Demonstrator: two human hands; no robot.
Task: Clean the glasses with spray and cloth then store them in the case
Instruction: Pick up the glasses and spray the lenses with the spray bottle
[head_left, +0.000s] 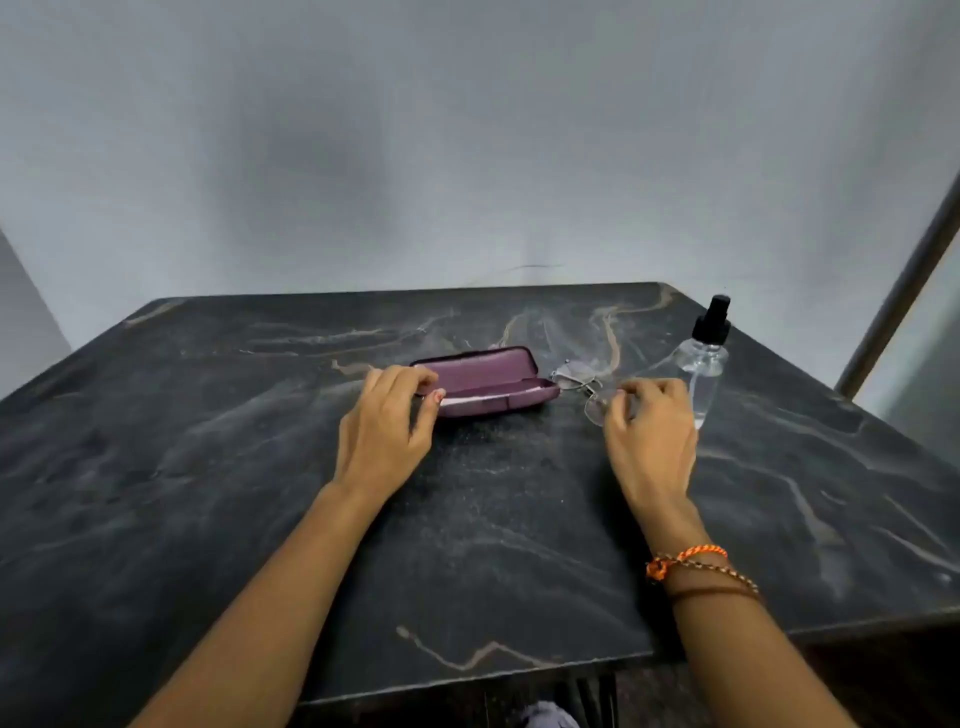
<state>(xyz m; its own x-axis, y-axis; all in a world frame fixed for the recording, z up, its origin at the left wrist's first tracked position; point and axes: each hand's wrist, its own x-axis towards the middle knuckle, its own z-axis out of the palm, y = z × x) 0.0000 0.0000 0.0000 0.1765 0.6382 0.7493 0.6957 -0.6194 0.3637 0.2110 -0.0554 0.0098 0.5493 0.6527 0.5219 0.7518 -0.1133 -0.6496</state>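
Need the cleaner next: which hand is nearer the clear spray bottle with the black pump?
Right. The right hand sits just left of the clear spray bottle with the black pump, fingers at the thin wire-framed glasses. The left hand is at the open purple case, farther left.

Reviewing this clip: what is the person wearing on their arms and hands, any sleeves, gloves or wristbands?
No sleeves or gloves show: both forearms are bare to the frame edge. The left hand and its wrist carry nothing. The wrist below the right hand wears thread bracelets: a bright orange knotted cord, a braided orange-and-dark one, and a plain brown band. No rings or watch are visible.
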